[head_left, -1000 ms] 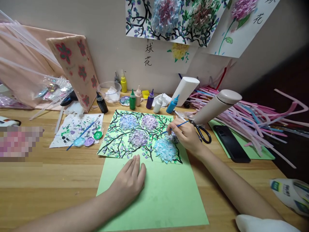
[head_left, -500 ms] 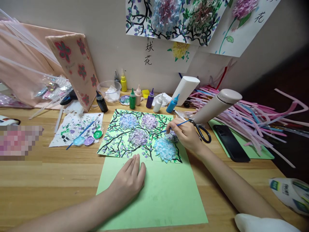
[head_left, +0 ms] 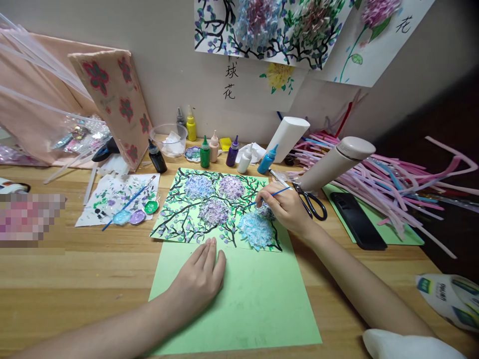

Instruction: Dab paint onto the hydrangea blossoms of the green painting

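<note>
My right hand [head_left: 285, 207] pinches a thin blue paintbrush [head_left: 281, 191], its tip over the right half of a painted picture [head_left: 179, 217]. Black branches, green and purple dabs, and several fluffy flower heads cover that picture. A pale blue flower [head_left: 256, 231] is just below my right hand, and a darker purple one is partly hidden by the fingers. My left hand [head_left: 202, 274] lies flat, fingers stretched out, with its fingertips at the picture's lower edge. Beneath them both is a light green sheet [head_left: 262, 304].
Paint bottles, including a green one [head_left: 204, 152], stand behind the picture. To the left, a stained paper [head_left: 101, 199] bears another brush [head_left: 130, 202] and small paint lids. Black-handled scissors [head_left: 316, 207], a phone [head_left: 358, 219] and pink pipe cleaners [head_left: 404, 184] lie to the right.
Only the brush handle has tilted slightly in my right hand. My left hand stays in place, and the view has shifted a tiny bit.
</note>
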### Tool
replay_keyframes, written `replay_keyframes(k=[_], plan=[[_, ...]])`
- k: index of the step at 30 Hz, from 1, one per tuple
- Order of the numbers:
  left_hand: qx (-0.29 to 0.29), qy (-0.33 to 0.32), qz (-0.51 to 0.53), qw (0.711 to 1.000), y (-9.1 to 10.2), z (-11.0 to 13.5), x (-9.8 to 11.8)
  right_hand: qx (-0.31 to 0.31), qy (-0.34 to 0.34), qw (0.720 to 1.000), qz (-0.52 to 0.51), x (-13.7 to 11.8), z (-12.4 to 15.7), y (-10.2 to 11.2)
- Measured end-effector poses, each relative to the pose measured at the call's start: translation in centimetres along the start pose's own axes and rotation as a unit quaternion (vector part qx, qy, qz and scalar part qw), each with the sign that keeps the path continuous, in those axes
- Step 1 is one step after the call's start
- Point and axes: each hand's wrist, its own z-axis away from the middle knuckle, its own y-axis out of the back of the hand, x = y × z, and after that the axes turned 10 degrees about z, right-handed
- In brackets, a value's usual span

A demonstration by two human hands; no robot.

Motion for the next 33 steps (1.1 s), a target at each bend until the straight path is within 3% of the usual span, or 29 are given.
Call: replay_keyframes(k=[33], plan=[[-0.008, -0.016, -0.032, 0.999, 0.30, -0.28, -0.04, -0.010, -0.008, 1.000, 0.005, -0.05, -0.07, 0.34]])
